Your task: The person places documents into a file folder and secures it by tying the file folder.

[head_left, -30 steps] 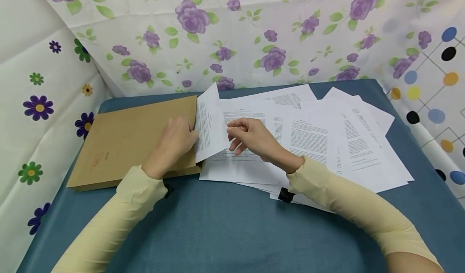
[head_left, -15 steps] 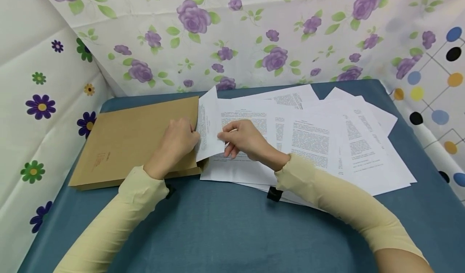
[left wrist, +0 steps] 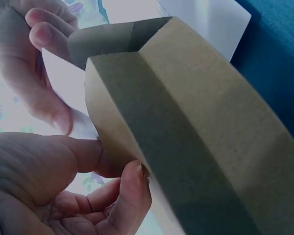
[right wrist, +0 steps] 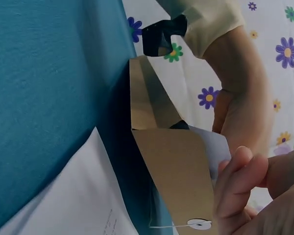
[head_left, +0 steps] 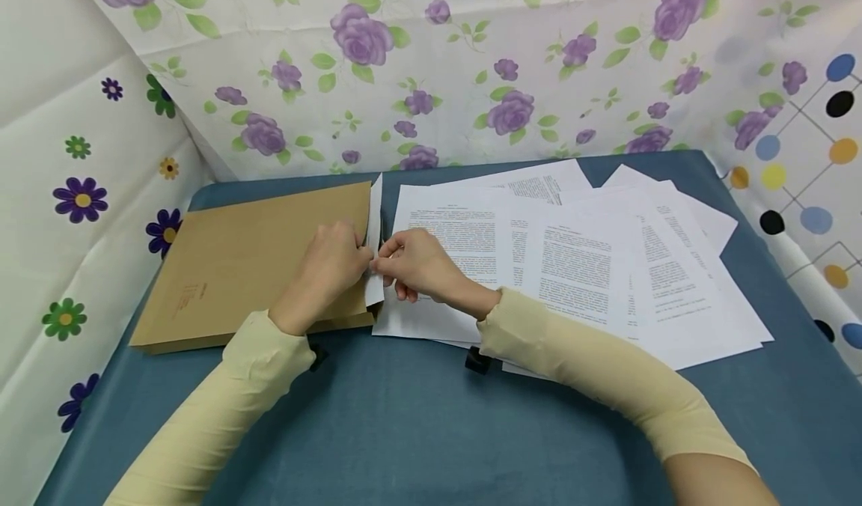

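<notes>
Brown envelope [head_left: 249, 259], hands [head_left: 377, 263] pinching sheet [head_left: 373, 285]

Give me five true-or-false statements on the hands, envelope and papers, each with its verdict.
1. The left hand holds the envelope at its mouth. True.
2. The right hand pinches a sheet at that mouth. True.
3. The envelope is white. False: brown.
4. The loose papers lie left of the envelope. False: on its right.
5. The table is red. False: blue.
</notes>
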The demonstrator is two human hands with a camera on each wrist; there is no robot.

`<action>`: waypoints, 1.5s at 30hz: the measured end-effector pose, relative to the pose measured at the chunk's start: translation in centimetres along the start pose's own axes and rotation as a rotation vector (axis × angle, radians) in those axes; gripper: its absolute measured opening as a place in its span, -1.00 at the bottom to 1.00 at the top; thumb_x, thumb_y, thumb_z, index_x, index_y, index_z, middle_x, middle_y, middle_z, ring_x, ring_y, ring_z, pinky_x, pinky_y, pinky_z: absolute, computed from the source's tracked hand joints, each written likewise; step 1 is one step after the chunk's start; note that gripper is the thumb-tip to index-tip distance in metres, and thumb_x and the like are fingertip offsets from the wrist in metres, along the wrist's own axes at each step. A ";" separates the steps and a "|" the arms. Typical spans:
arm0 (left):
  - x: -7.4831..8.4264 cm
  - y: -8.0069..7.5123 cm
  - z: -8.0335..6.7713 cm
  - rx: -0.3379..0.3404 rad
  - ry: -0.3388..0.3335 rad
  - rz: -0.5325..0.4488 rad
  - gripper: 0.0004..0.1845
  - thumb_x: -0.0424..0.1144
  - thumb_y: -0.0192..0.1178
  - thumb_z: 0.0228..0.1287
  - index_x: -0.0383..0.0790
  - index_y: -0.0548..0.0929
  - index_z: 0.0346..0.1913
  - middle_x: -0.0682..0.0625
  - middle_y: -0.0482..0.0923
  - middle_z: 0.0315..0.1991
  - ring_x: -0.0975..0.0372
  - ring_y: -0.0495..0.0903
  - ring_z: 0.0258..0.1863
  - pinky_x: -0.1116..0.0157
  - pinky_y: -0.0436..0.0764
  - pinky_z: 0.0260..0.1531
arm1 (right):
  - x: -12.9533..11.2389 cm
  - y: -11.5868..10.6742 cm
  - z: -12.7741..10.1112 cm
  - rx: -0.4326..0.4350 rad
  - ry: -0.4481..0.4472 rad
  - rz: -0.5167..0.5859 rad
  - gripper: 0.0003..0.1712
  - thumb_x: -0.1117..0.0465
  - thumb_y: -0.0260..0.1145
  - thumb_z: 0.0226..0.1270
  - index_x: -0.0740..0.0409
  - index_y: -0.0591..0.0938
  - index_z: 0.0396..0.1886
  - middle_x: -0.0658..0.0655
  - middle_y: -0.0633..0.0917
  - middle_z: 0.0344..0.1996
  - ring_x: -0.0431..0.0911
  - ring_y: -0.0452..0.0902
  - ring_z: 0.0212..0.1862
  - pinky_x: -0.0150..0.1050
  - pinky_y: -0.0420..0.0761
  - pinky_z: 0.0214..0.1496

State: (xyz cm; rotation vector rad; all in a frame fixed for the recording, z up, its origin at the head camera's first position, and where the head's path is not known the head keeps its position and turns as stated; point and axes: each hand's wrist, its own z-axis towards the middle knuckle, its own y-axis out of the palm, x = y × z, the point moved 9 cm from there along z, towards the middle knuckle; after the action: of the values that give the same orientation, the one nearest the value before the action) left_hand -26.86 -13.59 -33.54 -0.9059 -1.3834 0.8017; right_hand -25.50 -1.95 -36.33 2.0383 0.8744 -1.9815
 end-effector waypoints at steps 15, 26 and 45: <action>0.2 0.0 -0.2 0.032 0.038 0.015 -0.65 -0.50 0.12 0.18 -0.22 0.36 -0.71 0.04 0.18 -0.74 0.22 0.25 -0.74 0.33 0.20 -0.73 | 1.0 0.4 1.5 -0.221 0.152 -0.240 -0.64 0.32 0.27 0.51 0.39 0.70 -0.53 0.30 0.76 -0.53 -0.09 0.52 -0.74 -0.31 0.39 -0.69; 0.8 -0.1 -0.5 0.041 0.062 0.009 -0.72 -0.51 0.11 0.15 -0.23 0.38 -0.65 0.02 0.22 -0.69 0.21 0.28 -0.71 0.32 0.23 -0.71 | 2.4 2.1 3.2 -0.296 0.219 -0.165 -0.60 0.35 0.14 0.57 0.48 0.69 -0.48 0.21 0.73 -0.63 -0.17 0.54 -0.75 -0.36 0.38 -0.68; 0.7 0.0 -0.7 0.025 0.057 -0.017 -0.55 -0.52 0.11 0.08 -0.09 0.18 -0.76 0.13 -0.04 -0.72 0.29 -0.07 -0.68 0.34 0.02 -0.68 | 3.8 4.3 3.6 -0.247 0.271 -0.040 -0.58 0.38 0.09 0.55 0.39 0.75 -0.49 0.26 0.74 -0.59 -0.12 0.65 -0.66 -0.43 0.38 -0.71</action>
State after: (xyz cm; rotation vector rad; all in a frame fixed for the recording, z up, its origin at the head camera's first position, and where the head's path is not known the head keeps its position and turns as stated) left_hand -26.13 -13.05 -33.20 -0.8904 -1.3276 0.7732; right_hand -26.65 -6.14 -41.55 2.1848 1.1573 -1.5438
